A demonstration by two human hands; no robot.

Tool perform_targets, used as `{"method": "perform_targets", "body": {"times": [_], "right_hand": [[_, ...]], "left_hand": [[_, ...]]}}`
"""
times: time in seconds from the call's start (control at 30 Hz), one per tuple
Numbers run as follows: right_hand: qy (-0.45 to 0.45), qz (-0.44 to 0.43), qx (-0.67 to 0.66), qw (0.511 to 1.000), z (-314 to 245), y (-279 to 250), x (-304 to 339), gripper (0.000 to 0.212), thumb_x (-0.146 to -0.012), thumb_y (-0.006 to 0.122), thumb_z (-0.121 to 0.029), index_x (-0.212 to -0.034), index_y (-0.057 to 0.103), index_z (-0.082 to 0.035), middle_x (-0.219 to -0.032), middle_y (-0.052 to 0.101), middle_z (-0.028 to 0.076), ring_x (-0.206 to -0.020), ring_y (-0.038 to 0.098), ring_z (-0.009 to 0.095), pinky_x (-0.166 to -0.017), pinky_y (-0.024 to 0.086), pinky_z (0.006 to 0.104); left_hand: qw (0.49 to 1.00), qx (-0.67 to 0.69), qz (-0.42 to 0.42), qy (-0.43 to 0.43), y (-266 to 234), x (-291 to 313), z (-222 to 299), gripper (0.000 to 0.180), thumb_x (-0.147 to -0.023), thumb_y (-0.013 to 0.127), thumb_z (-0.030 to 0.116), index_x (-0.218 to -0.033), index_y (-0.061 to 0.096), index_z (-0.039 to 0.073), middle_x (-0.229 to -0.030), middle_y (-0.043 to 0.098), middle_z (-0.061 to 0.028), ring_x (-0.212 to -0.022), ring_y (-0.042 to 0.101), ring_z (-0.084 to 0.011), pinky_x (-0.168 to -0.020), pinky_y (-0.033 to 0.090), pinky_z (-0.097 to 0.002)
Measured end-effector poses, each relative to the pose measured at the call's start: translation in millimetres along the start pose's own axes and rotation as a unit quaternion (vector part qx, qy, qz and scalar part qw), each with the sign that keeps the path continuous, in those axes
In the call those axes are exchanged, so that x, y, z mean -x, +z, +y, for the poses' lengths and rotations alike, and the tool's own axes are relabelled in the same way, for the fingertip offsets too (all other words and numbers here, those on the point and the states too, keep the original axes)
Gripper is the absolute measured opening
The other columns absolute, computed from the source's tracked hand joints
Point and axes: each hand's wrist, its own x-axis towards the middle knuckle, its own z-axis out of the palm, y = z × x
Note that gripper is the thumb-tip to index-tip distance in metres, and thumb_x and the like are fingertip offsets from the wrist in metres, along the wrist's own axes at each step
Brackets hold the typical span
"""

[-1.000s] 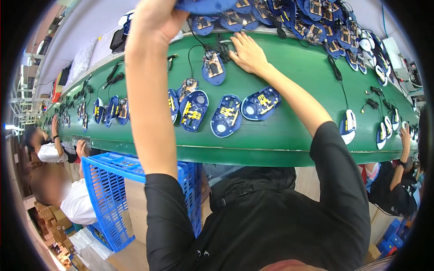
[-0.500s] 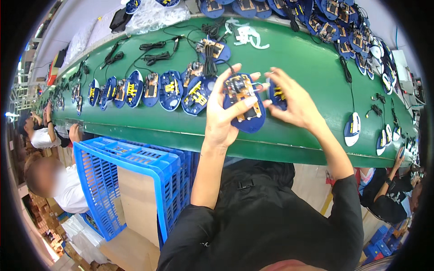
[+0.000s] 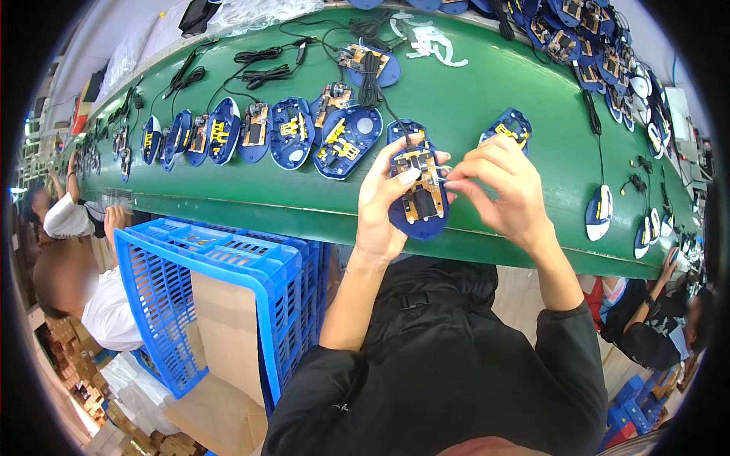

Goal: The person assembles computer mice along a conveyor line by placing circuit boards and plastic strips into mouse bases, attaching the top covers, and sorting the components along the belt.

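Note:
My left hand is closed around a blue computer mouse base, its thumb lying over the brown circuit board. A black cable runs from the base's far end to a coiled bundle. My right hand pinches at the board's right side, where thin pale wires stick out between thumb and fingertips. Just beyond that hand, a blue mouse shell with yellow parts lies on the green bench, partly hidden by the fingers.
Several opened mouse halves stand in a row to the left on the green bench. White curved plastic pieces lie at the far side. Assembled-looking mice are on the right. A blue crate stands below the bench; co-workers sit both sides.
The blue shell by my right hand now lies farther right and away on the bench. My right thumb and fingers have come together on the pale wires; the left keeps holding the mouse base.

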Motion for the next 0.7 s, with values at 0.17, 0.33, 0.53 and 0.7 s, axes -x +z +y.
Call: {"method": "perform_targets", "body": {"times": [0.17,0.33,0.53,0.7], "right_hand": [[0.409,0.032,-0.456,0.790,-31,40,9,0.009,-0.086,0.070,-0.002,-0.094,0.071,-0.002,-0.087,0.070,0.004,-0.075,0.062,0.009,-0.067,0.050,0.0266],[0.327,-0.035,-0.280,0.902,-58,66,9,0.033,-0.090,0.065,-0.006,-0.123,0.064,-0.001,-0.061,0.059,0.002,-0.053,0.047,0.005,-0.051,0.042,0.0252],[0.187,0.063,0.060,0.979,79,48,-66,0.027,-0.087,0.070,-0.022,-0.108,0.070,-0.004,-0.087,0.070,0.012,-0.079,0.068,0.022,-0.070,0.053,0.0346],[0.128,-0.038,0.214,0.968,151,61,-86,0.023,-0.084,0.070,-0.021,-0.096,0.066,-0.003,-0.094,0.067,0.013,-0.090,0.065,0.033,-0.078,0.051,0.0414]], "left_hand": [[0.953,-0.212,0.041,0.214,-4,0,-6,0.053,-0.085,0.068,-0.001,-0.130,0.041,0.000,-0.118,0.059,-0.0163,-0.103,0.061,-0.0185,-0.094,0.050,-0.0335],[0.970,-0.122,0.130,0.166,-15,-11,9,0.058,-0.081,0.069,-0.008,-0.131,0.039,0.002,-0.117,0.060,-0.0167,-0.099,0.064,-0.0218,-0.085,0.056,-0.0345],[0.970,-0.082,0.154,0.168,-37,-5,27,0.040,-0.091,0.064,0.003,-0.124,0.043,-0.002,-0.111,0.062,-0.0205,-0.091,0.069,-0.0336,-0.078,0.062,-0.0449],[0.986,-0.034,0.121,0.114,-37,12,37,0.038,-0.090,0.063,0.002,-0.124,0.046,-0.001,-0.109,0.063,-0.0236,-0.089,0.070,-0.0338,-0.076,0.062,-0.0459]]}}
